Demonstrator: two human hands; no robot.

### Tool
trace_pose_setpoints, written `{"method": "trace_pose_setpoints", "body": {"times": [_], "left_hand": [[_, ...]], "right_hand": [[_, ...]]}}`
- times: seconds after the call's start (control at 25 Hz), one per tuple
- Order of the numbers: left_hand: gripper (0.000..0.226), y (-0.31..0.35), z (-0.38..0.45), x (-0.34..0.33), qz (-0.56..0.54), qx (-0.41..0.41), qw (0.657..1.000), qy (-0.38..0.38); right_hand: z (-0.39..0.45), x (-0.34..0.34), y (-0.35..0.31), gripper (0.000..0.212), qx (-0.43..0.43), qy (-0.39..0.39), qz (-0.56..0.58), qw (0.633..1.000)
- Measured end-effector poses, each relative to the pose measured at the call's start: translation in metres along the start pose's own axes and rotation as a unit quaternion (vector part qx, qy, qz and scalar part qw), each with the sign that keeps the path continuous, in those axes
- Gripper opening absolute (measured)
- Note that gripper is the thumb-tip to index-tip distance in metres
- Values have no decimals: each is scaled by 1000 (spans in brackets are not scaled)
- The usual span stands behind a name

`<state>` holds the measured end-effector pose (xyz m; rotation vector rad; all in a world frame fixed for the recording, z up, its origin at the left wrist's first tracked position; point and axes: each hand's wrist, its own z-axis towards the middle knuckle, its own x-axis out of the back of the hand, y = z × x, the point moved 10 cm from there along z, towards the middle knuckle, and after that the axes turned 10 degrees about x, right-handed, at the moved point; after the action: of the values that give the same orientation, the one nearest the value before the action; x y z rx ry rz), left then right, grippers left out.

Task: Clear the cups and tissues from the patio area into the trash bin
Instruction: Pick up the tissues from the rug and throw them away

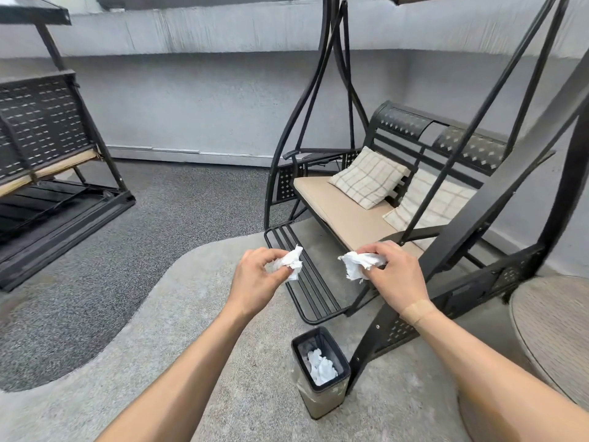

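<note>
My left hand pinches a crumpled white tissue in front of me. My right hand grips a second crumpled tissue at about the same height. Both hands hover above the black footrest of the swing bench. Below them, a small rectangular trash bin with a black rim stands on the grey rug; white crumpled tissues lie inside it. No cups are in view.
A black metal swing bench with a beige cushion and two checked pillows stands at the right, its slanted frame leg right beside the bin. Another black swing frame is at the left. A round grey pouf sits at the right edge.
</note>
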<state>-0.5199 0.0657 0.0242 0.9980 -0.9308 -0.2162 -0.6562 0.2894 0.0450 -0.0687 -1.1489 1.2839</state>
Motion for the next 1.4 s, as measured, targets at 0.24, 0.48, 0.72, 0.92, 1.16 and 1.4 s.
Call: {"method": "trace_pose_setpoints", "body": {"times": [0.24,0.48,0.72,0.92,1.16,1.4], "left_hand": [[18,-29,86,-25,29,-20,999,-21],[20,-70,198,-59,21,-36,996,-85],[20,-113,262,-125,43,-36,977,-204],[17,-161,259,-188,41,30,963,-264],[20,-279,208,-306,85,156,920,-349],[30,-424,157,-438,185,187,875,-406]], "right_hand": [[59,-43,41,39,-33,11,-7,999],[118,-106,81,39,-89,36,-21,995],[112,-148,136,32,-212,60,-41,975],[55,-176,197,28,-323,52,-52,944],[-58,-257,306,22,-445,23,-45,894],[-166,-374,427,28,-527,-49,-59,847]]}}
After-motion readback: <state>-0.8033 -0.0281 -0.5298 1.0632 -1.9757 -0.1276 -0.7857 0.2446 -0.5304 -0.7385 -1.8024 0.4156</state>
